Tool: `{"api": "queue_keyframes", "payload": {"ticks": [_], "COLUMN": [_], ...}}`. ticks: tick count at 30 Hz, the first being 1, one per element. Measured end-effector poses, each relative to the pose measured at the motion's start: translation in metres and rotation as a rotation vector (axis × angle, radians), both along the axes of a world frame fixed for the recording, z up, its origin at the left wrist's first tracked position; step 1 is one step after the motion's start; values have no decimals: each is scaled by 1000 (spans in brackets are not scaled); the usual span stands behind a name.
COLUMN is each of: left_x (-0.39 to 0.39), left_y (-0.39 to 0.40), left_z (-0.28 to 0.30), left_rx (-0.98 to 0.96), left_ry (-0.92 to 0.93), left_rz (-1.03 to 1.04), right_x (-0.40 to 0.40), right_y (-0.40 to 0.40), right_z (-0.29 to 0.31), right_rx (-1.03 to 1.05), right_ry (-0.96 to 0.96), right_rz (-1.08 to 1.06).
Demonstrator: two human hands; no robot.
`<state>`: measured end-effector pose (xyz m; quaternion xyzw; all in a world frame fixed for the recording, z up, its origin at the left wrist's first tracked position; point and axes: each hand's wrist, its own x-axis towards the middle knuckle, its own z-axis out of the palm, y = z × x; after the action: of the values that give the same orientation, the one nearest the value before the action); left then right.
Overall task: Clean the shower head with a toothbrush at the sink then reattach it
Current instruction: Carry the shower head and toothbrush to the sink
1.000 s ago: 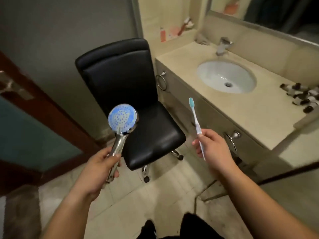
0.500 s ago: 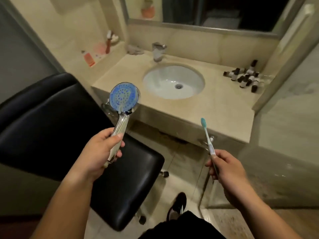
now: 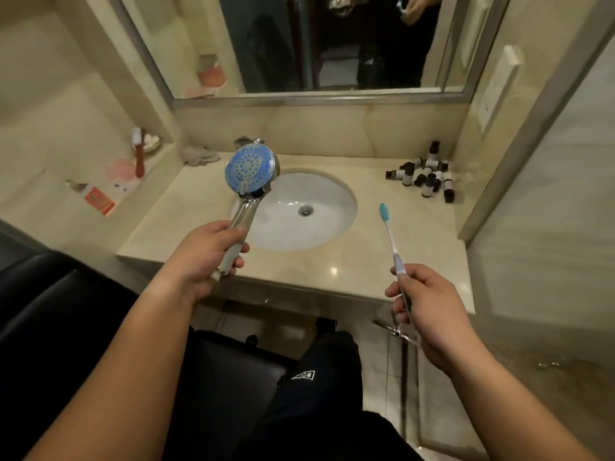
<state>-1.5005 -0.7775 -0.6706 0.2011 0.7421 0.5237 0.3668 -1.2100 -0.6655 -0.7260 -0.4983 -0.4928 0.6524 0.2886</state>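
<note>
A: What is the person holding?

B: The left hand (image 3: 203, 257) is gripping the chrome handle of a shower head (image 3: 250, 171), fingers curled round it. The round blue spray face is tilting up toward the camera and is hanging over the left edge of the sink (image 3: 319, 197).

A: And the other hand?

B: The right hand (image 3: 429, 307) is pinching the lower handle of a toothbrush (image 3: 391, 237) between thumb and curled fingers. The brush is pointing upward, its teal bristle end sitting over the worktop (image 3: 382, 261) just right of the sink. The brush and the shower head are well apart, not touching.

A: What is lying around them?

B: The sink is a white oval basin set into a beige stone worktop, with a metal drain in the middle. A cluster of small dark-capped bottles (image 3: 426, 176) is standing and lying at the back right corner. A crumpled grey cloth (image 3: 199, 156) is lying at the back left. A mirror (image 3: 299, 44) is hanging above, and a black padded chair (image 3: 66, 311) is showing at the lower left, beside the person's dark trouser leg.
</note>
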Motion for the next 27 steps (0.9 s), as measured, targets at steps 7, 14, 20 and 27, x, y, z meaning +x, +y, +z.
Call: {"api": "queue_keyframes", "payload": {"ticks": [7,14,20,27], "left_x": [-68,-159,-245,-277], "left_y": [76,174,252,269], "left_z": [-30,-94,-176,-243], "left_rx": [-44,-116,-112,-48], "left_ry": [-5,-63,5,58], "left_rz": [-126,-191,-346,-467], "right_x": [-59,-159,-268,-332], "right_y": [51,122,194,214], "right_z": [-19,-79,-152,-215], "right_rx": [89,72,151,107], "right_ry": [-106,-194,-197,-172], "right_rz": [25,-30,-82,-155]}}
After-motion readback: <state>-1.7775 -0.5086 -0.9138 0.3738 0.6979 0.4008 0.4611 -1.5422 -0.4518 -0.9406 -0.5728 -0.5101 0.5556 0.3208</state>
